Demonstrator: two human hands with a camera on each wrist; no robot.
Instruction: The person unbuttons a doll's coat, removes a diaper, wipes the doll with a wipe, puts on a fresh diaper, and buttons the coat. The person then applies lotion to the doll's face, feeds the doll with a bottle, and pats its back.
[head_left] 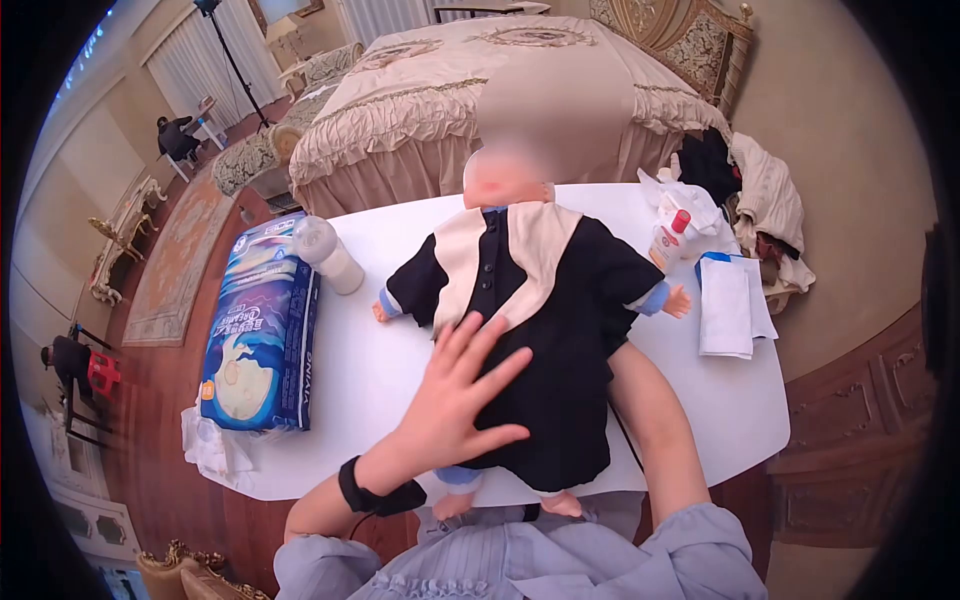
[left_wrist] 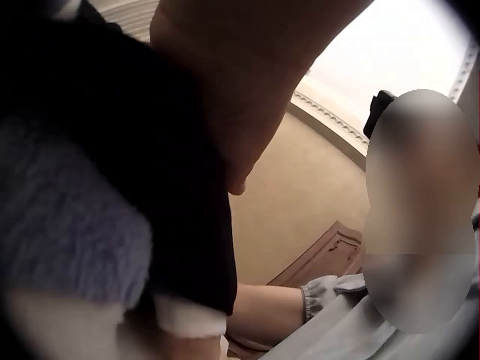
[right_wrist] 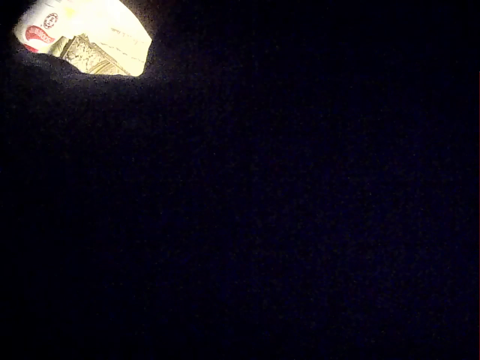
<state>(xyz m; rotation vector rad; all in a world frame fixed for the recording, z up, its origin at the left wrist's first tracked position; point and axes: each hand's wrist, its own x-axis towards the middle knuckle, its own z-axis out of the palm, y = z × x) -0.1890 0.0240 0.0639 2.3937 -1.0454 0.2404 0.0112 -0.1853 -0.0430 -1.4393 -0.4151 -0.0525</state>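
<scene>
A baby doll (head_left: 505,180) lies on its back, head away from me and feet at the near table edge. It wears a black garment (head_left: 560,400) with cream front panels and dark buttons over fuzzy blue clothing (left_wrist: 75,225), seen at the cuffs and legs. My left hand (head_left: 455,395) rests on the garment's front, fingers spread and straight; in the left wrist view it shows above the black cloth. My right forearm (head_left: 660,430) reaches in at the garment's right side, where the hand is hidden. Dark cloth fills most of the right wrist view.
Left on the white table (head_left: 365,430) are a blue diaper pack (head_left: 255,330) and a white bottle (head_left: 330,255). A red-capped bottle (head_left: 668,240), crumpled tissues (head_left: 690,200) and folded white sheets (head_left: 728,310) lie right. Beyond stand a bed (head_left: 400,110) and a clothes pile (head_left: 770,190).
</scene>
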